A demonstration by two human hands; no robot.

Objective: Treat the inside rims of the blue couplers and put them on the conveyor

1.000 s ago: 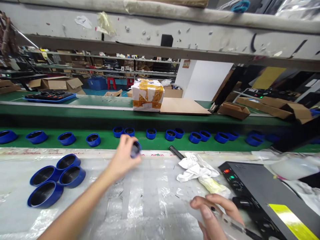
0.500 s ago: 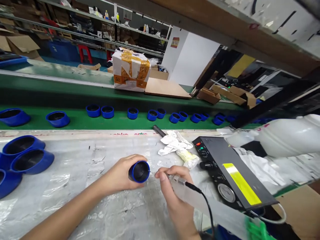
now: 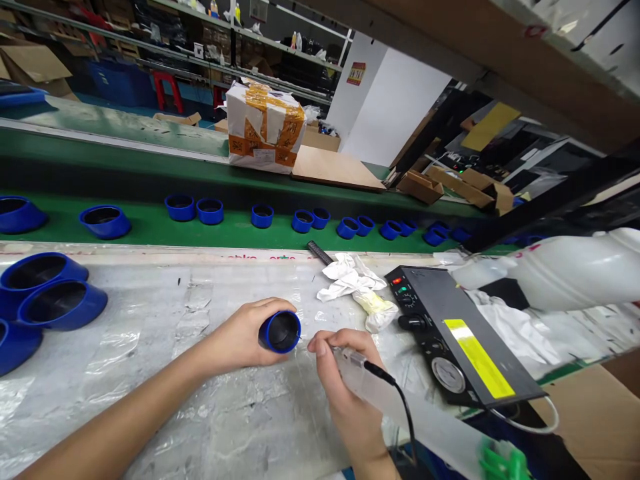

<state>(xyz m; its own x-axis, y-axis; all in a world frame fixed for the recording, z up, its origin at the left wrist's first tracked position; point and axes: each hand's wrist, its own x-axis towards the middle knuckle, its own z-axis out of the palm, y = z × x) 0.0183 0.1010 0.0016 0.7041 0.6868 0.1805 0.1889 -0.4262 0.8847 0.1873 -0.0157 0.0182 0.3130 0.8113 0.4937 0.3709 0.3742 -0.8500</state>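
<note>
My left hand point(image 3: 253, 332) is wrapped round a blue cup-like ring point(image 3: 281, 331) with a dark inside, its opening tilted towards me. In my right hand point(image 3: 347, 393) lies a translucent dispensing syringe point(image 3: 425, 417) with a green cap point(image 3: 504, 460) at its back end and a black cable running along it. The fine tip points at the right rim of the ring; whether it touches cannot be made out. Several larger blue rings point(image 3: 63, 305) stand together at the left on the plastic-covered bench point(image 3: 215, 413).
A black control box point(image 3: 465, 340) with a gauge stands at the right, beside crumpled white tissues point(image 3: 350, 277) and a white plastic bottle point(image 3: 585, 270). Behind the bench, blue rings point(image 3: 262, 215) line a green belt point(image 3: 230, 233). A taped carton point(image 3: 265, 127) sits beyond.
The view has tilted down a little, so the bench sits higher in the picture. Both hands keep nearly the same hold and spacing. Rings on the belt appear slightly further left.
</note>
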